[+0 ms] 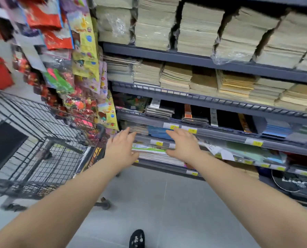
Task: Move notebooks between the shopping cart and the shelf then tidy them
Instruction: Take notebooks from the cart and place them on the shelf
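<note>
Both arms outstretched; left hand (121,146), right hand (183,144) open, fingers straight.

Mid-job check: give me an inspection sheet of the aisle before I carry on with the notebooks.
Surface: grey shelf, tiers full of paper stacks, yellow price tags on the rails.
Job's things: notebooks stacked on a low tier, between left hand and right hand; cart at left, contents unclear.
Clutter: hanging packets beside the shelf, above the cart; loose plastic wrap on an upper tier.
Hands: both open, fingers straight, holding nothing.
Cables: nothing seen.
Surroundings: grey floor; one shoe below.
</note>
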`<state>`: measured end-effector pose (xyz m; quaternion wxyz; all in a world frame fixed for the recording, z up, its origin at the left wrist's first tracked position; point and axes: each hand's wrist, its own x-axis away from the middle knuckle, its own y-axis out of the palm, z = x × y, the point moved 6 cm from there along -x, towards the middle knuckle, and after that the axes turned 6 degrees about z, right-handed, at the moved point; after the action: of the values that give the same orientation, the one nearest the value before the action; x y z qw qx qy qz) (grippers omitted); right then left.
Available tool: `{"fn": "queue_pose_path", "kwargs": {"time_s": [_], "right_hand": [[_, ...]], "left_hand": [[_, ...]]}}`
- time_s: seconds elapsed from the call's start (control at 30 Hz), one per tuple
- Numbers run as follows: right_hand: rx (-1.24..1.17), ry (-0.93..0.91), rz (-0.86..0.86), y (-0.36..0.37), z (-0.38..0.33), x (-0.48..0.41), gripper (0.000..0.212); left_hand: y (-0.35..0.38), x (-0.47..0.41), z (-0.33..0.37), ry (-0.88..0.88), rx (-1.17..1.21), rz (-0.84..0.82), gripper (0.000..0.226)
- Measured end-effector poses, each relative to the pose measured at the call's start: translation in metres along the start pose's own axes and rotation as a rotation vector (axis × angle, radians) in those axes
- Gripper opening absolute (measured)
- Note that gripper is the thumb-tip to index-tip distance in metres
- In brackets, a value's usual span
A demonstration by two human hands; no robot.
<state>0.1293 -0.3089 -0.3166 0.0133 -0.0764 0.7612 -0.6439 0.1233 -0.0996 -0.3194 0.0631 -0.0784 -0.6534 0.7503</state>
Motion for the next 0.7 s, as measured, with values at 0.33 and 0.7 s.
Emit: {"fn": "queue_pose_path", "kwargs": {"time_s": [0.33,0.7], "right_hand": [[0.078,-0.312,-0.112,0.039,-0.109,0.036,0.079],[0.136,-0.554,-0.11,0.069,-0.279,0.036,0.079]], "left_hand": [[0.0,0.148,-0.078,-0.434,0.027,-0.002,0.08],[-0.034,0.258,-0.209,-0.71,0.036,0.105,0.077]]}}
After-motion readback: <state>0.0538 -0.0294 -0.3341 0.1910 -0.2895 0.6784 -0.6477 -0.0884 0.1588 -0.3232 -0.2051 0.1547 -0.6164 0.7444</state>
